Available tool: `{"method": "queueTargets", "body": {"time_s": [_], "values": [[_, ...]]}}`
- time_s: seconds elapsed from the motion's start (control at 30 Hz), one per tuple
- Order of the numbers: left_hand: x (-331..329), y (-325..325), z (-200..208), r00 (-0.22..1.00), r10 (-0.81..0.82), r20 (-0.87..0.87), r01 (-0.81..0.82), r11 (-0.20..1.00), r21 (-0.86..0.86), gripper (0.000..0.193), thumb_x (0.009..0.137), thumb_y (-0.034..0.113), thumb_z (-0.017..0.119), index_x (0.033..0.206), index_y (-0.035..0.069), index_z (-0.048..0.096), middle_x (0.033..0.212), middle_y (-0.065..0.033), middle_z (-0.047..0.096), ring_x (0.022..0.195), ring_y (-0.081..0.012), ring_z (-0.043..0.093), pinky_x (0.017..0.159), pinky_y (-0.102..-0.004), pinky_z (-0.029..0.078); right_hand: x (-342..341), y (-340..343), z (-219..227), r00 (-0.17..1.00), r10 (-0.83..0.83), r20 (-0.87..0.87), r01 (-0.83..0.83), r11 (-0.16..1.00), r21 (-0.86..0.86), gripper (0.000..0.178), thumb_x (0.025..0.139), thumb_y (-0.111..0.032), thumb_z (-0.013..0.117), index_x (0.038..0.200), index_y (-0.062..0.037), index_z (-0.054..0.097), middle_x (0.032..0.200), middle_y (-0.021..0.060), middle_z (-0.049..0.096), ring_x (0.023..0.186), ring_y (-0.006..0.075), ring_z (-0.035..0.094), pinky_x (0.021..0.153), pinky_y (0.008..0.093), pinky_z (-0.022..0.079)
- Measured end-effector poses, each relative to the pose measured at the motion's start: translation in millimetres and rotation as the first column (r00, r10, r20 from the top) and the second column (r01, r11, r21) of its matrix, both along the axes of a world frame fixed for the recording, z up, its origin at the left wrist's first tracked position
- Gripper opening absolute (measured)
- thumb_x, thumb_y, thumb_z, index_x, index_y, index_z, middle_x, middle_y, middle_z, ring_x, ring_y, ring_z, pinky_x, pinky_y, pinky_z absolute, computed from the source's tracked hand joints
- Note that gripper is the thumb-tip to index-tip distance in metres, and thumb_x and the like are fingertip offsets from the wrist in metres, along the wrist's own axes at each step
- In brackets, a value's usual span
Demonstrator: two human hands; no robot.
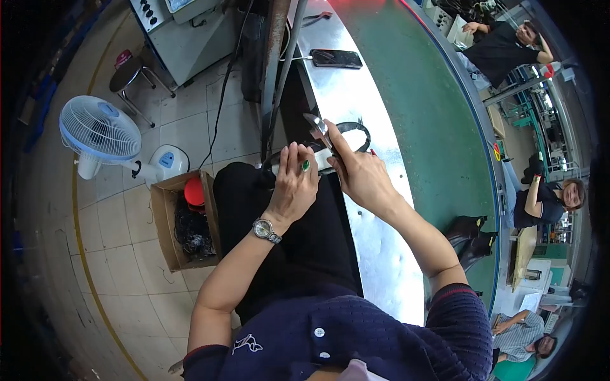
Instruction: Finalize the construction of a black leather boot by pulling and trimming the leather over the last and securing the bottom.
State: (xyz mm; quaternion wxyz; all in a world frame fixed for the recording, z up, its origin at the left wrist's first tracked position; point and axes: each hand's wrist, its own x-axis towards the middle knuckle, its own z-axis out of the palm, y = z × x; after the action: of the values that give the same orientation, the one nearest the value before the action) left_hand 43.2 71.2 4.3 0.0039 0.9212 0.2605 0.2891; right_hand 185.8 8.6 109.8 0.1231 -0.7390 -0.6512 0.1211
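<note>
My left hand point(295, 181), with a wristwatch and a green-stoned ring, is closed over a dark piece with a pale part, held above my lap by the bench edge. The fingers cover most of it. In my right hand point(365, 178) is a shiny metal hand tool point(316, 127), gripped with the index finger stretched along it; its exact kind is unclear. The tool is close to the left fingertips. A black looped strap point(367, 133) lies on the metal bench point(387, 260) just beyond my right hand; whether it joins the held piece is hidden.
A phone point(337, 59) on a white cable and a plier-like tool point(321, 17) lie farther up the bench. Right of it runs a green surface point(432, 127) with black boots point(473, 241). A cardboard box point(165, 222), fan point(101, 130) and stool point(127, 75) stand left. Several people are across.
</note>
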Motion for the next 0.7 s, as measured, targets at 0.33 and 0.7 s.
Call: {"method": "queueTargets", "body": {"time_s": [0.33,0.7], "values": [[-5,1,-1,0.995,-0.022,0.101,0.025,0.999,-0.028,0.054,0.079,0.019,0.072,0.120,-0.012,0.054,0.118,-0.0242,0.054,0.122,-0.0417,0.049,0.103,-0.0498,0.041,-6,1,-10,0.999,0.037,0.029,-0.037,0.999,-0.004,0.065,0.091,-0.016,0.055,0.148,-0.0124,0.026,0.059,0.0179,0.061,0.053,0.0359,0.061,0.053,0.0454,0.046],[-30,7,45,0.990,0.076,-0.123,-0.106,0.960,-0.261,0.064,0.067,0.014,0.079,0.122,-0.008,0.053,0.117,-0.0224,0.058,0.114,-0.0372,0.051,0.101,-0.0411,0.041,-10,1,-20,0.996,0.075,0.040,-0.073,0.997,-0.034,0.066,0.092,-0.014,0.055,0.150,-0.0134,0.023,0.057,0.0188,0.057,0.052,0.0345,0.059,0.052,0.0446,0.045]]}}
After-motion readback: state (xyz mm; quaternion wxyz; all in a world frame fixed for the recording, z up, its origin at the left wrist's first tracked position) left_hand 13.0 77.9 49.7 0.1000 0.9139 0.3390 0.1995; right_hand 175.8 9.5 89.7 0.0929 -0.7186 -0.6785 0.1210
